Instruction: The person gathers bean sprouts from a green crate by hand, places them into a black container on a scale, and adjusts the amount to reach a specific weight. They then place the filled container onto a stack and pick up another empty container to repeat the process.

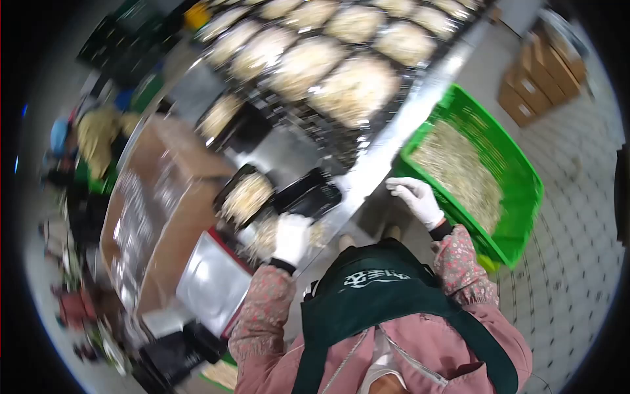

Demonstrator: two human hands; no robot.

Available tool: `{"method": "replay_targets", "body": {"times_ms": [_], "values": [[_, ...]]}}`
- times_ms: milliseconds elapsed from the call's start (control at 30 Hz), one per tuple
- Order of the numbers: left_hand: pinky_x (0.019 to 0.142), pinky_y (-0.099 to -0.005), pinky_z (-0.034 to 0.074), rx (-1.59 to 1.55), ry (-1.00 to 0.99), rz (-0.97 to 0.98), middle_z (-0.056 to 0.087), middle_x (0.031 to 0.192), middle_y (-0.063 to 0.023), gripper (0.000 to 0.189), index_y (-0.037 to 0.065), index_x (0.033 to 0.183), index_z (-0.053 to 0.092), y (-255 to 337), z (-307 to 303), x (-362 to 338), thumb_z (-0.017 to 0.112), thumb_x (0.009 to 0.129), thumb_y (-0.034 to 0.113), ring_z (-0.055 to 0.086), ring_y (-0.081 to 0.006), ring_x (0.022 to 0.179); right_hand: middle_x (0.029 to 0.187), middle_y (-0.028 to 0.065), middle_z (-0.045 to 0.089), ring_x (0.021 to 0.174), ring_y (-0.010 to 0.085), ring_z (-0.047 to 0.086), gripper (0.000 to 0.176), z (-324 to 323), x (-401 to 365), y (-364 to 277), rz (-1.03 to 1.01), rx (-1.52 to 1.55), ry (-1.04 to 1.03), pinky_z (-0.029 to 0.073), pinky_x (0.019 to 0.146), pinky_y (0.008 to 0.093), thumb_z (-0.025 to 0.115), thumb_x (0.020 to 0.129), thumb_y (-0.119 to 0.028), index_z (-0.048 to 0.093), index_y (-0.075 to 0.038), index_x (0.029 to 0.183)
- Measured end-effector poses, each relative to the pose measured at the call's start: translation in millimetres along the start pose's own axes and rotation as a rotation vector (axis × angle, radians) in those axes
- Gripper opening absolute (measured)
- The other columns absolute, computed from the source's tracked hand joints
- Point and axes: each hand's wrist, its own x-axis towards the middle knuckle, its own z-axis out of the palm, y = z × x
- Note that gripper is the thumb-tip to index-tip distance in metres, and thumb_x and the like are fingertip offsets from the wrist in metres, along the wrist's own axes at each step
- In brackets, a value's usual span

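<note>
My left hand [292, 238], in a white glove, rests on a pale clump of sprouts [262, 238] lying over a scale [213, 279] at the table edge. Whether it grips the clump is lost in blur. Just above it sit a black tray filled with sprouts [244, 197] and an empty black tray [308, 196]. My right hand [415, 199], also gloved, hovers with fingers spread by the near rim of a green crate [518, 197] holding loose sprouts [459, 172]. It holds nothing.
Many filled black trays [328, 52] cover the steel table [387, 141]. An open cardboard box [157, 210] lies left of the scale. Stacked cardboard boxes [535, 79] stand on the tiled floor at right. Black crates [125, 36] sit far left.
</note>
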Motion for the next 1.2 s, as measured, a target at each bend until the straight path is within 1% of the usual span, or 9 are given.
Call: {"method": "replay_targets", "body": {"times_ms": [100,333,367,533,700,900,933,1067,1200], "values": [[0.107,-0.0539,0.032,0.095,-0.106,-0.008,0.064,0.109,-0.0126,0.054,0.009,0.119,0.061,-7,3,30,0.078,0.071,0.024,0.047,-0.0355,0.124,0.108,0.0083,0.069,0.100,0.0148,0.063,0.024,-51,-33,22,0.019,0.055,0.242,0.049,0.091,0.0284,0.059,0.094,-0.009,0.066,0.002,0.115],[0.092,-0.0353,0.050,-0.542,-0.066,0.004,0.069,0.107,-0.0116,0.024,0.004,0.105,0.070,72,6,101,0.073,0.081,0.007,0.065,-0.0261,0.101,0.113,0.0023,0.068,0.093,0.0064,0.062,0.032,-228,-140,64,-0.073,-0.091,1.085,0.048,0.074,0.0203,0.061,0.096,-0.019,0.062,-0.005,0.125],[0.092,-0.0348,0.050,-0.635,-0.121,0.006,0.069,0.107,-0.0116,0.025,0.004,0.107,0.070,98,13,114,0.073,0.083,0.008,0.065,-0.0251,0.101,0.116,0.0069,0.067,0.104,0.0136,0.062,0.034,-260,-156,75,-0.088,-0.204,1.140,0.048,0.092,0.0262,0.064,0.093,-0.015,0.062,-0.002,0.124],[0.102,-0.0345,0.043,-0.757,-0.341,0.040,0.060,0.126,-0.0142,0.048,0.004,0.129,0.058,203,69,197,0.072,0.083,0.009,0.056,-0.0252,0.118,0.143,0.0219,0.047,0.133,0.0312,0.045,0.082,-351,-141,167,0.305,-0.346,0.930,0.036,0.111,0.0388,0.077,0.078,-0.044,0.044,-0.002,0.141],[0.112,-0.0389,0.033,-0.437,-0.530,0.252,0.042,0.146,-0.0206,0.076,0.004,0.142,0.043,256,160,290,0.078,0.077,0.021,0.040,-0.0345,0.136,0.152,0.0272,0.031,0.143,0.0369,0.027,0.103,-350,-91,223,0.566,-0.583,0.435,0.024,0.118,0.0403,0.077,0.072,-0.052,0.032,0.001,0.147],[0.115,-0.0449,0.029,-0.048,-0.583,0.164,0.021,0.156,-0.0243,0.101,0.005,0.148,0.031,288,275,345,0.084,0.067,0.031,0.028,-0.0447,0.139,0.158,0.0261,0.015,0.144,0.0455,0.018,0.124,-299,-31,203,0.684,-0.405,0.470,0.029,0.115,0.0495,0.079,0.067,-0.054,0.005,-0.008,0.155],[0.112,-0.0459,0.033,-0.046,-0.608,0.153,0.022,0.155,-0.0231,0.100,0.008,0.148,0.031,293,289,345,0.084,0.067,0.029,0.031,-0.0444,0.137,0.152,0.0239,0.030,0.137,0.0423,0.035,0.106,-283,-26,210,0.652,-0.449,0.584,0.038,0.108,0.0490,0.077,0.073,-0.047,0.018,-0.011,0.154],[0.103,-0.0435,0.044,-0.134,-0.600,0.137,0.050,0.135,-0.0187,0.067,0.008,0.134,0.053,293,312,336,0.078,0.072,0.016,0.053,-0.0358,0.118,0.132,0.0243,0.050,0.119,0.0363,0.054,0.065,-260,-11,211,0.483,-0.071,0.555,0.044,0.101,0.0425,0.070,0.082,-0.028,0.045,-0.013,0.139],[0.100,-0.0380,0.046,-0.494,-0.300,0.016,0.061,0.124,-0.0146,0.047,0.006,0.123,0.062,289,269,347,0.072,0.077,0.004,0.059,-0.0278,0.113,0.133,0.0196,0.051,0.116,0.0314,0.055,0.063,-250,24,174,0.133,0.190,0.609,0.045,0.100,0.0400,0.072,0.081,-0.020,0.048,-0.011,0.139]]}}
